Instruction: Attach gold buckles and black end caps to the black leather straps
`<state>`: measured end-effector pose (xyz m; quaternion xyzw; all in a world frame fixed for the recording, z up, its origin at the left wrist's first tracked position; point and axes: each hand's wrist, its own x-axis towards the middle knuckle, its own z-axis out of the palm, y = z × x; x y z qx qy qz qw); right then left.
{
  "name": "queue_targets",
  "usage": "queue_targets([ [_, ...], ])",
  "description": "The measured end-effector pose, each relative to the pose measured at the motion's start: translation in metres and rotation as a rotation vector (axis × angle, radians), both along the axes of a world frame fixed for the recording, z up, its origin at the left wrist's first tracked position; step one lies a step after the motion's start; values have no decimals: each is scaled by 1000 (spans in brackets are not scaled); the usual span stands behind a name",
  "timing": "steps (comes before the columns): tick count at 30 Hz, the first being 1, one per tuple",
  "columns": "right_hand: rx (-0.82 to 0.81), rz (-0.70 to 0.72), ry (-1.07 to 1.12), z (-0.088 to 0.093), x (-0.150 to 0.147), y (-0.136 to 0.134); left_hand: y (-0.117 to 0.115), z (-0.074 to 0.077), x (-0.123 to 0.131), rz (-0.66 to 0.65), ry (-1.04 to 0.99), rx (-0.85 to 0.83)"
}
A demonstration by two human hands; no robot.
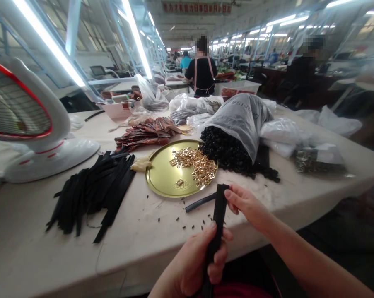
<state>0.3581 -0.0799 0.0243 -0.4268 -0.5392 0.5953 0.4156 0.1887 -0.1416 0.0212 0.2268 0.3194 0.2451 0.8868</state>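
My left hand [202, 256] is closed round a flat black strap [219, 211] that stands nearly upright at the table's front edge. With fingers pinched, my right hand [241, 203] grips the strap's upper end at its right side. Behind the strap a narrow dark strip [201, 203] lies on the table, with several tiny black bits scattered round it. Just beyond is a gold-coloured round tray [162, 178] bearing a heap of small gold metal buckles [202, 165]. A pile of black straps [93, 190] lies to the left.
A white fan with red trim [50, 153] stands at the left. Behind the tray are brown patterned strips [149, 132] and a plastic bag [239, 120] spilling small black pieces [220, 145]. More clear bags [283, 136] sit to the right. A person in black [202, 70] stands farther back.
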Motion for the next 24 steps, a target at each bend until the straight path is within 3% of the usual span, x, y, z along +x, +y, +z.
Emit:
queue_targets([
  [5, -146, 55, 25, -10, 0, -9, -9, -6, 15, 39, -4, 1],
  [8, -189, 109, 24, -21, -3, -13, -5, -7, 24, 168, 126, 80],
  [10, -132, 93, -42, -28, 3, -8, -2, -8, 28, 214, 236, 137],
  [14, 174, -182, -502, -34, 45, 20, 1, -9, 23, 241, 367, 191],
  [17, 261, -356, -702, -32, 89, 41, 6, -8, 13, 305, 407, 167],
  [20, 287, -428, -821, -34, 119, 51, 13, -8, 7, 325, 408, 146],
  [24, 304, -453, -957, -51, 124, 61, 21, -14, 10, 327, 451, 165],
])
